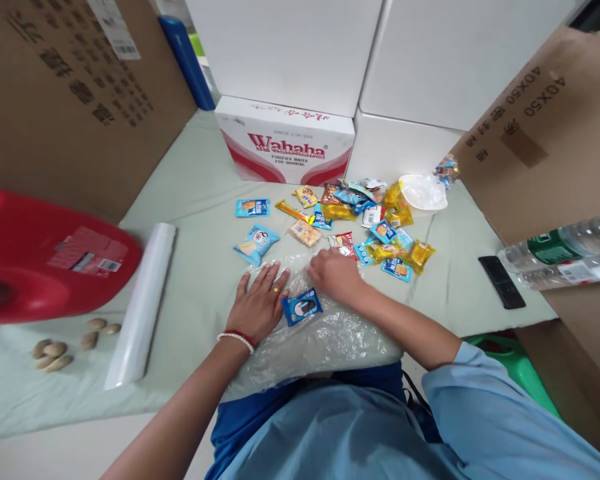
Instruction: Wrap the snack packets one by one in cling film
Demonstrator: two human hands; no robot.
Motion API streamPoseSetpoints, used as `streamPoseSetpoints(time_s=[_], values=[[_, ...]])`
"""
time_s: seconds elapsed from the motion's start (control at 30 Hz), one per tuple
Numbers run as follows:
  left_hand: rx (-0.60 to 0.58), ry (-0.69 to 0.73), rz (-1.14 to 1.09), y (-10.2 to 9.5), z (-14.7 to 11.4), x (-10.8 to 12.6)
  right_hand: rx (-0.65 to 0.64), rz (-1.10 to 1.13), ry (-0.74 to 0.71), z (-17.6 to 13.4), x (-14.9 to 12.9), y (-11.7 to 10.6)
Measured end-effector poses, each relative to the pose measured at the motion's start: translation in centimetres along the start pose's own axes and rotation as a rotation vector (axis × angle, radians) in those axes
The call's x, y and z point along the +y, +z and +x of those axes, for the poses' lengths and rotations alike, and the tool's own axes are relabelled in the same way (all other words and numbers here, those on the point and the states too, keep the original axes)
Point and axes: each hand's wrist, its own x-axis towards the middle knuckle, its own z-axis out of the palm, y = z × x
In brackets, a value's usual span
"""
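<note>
At our far left, a red plastic jug [90, 267] with a handle juts out over the bench [195, 300], and a few brown lumps [55, 349], too blurred to name, lie nearer to us. A pale film roll [143, 307] comes next, its long axis running away from us and leaning a little to the right. Our left hand [257, 303], a beaded bracelet [237, 339] at its wrist, lies palm down with its fingers spread wide on a sheet of clear plastic film [350, 337]; it grips nothing. Just to the right of that hand, on the near side of the fingertips, a dark blue snack packet [303, 307] sits on the film. The packet's long axis runs mostly across our view, its right end turned slightly away from us. The left hand is the nearer one, its thumb side right at the packet's left end, though we cannot tell whether they touch. Our right hand [336, 275] is beyond the packet and a bit to the right, so from its fingers the packet lies back toward our body. Those fingers are drawn in narrow near the film's far edge; their tips are hidden, so we cannot tell whether they have caught any film. Behind and to the right is a loose spread of wrapped snacks [384, 231], and farther right a black phone [501, 282] lies near two clear bottles [555, 252].
</note>
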Motion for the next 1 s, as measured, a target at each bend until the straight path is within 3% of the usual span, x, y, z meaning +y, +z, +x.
streamPoseSetpoints(time_s=[0.17, 0.23, 0.3, 0.37, 0.43, 0.53, 0.63, 0.73, 0.8, 0.9, 1.0], values=[[-0.01, -0.009, -0.021, -0.2, 0.1, 0.0, 0.17, 0.0, 0.154, 9.6, 4.1, -3.2], [-0.002, -0.016, -0.014, -0.2, 0.0, 0.0, 0.233, -0.03, 0.165, 14.1, 5.0, -2.9], [0.007, -0.029, -0.006, -0.1, 0.0, 0.1, 0.191, -0.049, 0.22, 17.7, 5.5, -2.1], [0.012, -0.039, -0.007, 0.0, -0.1, 0.1, 0.122, -0.06, 0.288, 20.1, 5.8, -1.2], [0.015, -0.039, -0.018, 0.0, -0.2, 0.2, 0.134, -0.061, 0.316, 21.0, 6.1, -0.8], [0.026, -0.029, -0.04, 0.1, -0.2, 0.1, 0.315, -0.027, 0.257, 19.4, 6.6, -1.2], [0.036, -0.026, -0.07, 0.0, -0.2, 0.0, 0.401, 0.092, 0.008, 14.1, 6.8, -2.5], [0.034, -0.026, -0.094, -0.2, -0.2, 0.0, 0.215, 0.275, -0.389, 6.5, 5.7, -3.2], [0.033, -0.022, -0.096, -0.3, -0.2, 0.0, 0.089, 0.363, -0.538, 1.9, 4.3, -2.4], [0.04, -0.017, -0.087, -0.1, -0.2, 0.1, -0.065, 0.336, -0.577, -2.3, 1.9, 0.2], [0.05, -0.02, -0.076, 0.1, -0.3, 0.0, -0.119, 0.173, -0.492, -3.2, -0.2, 2.6]])
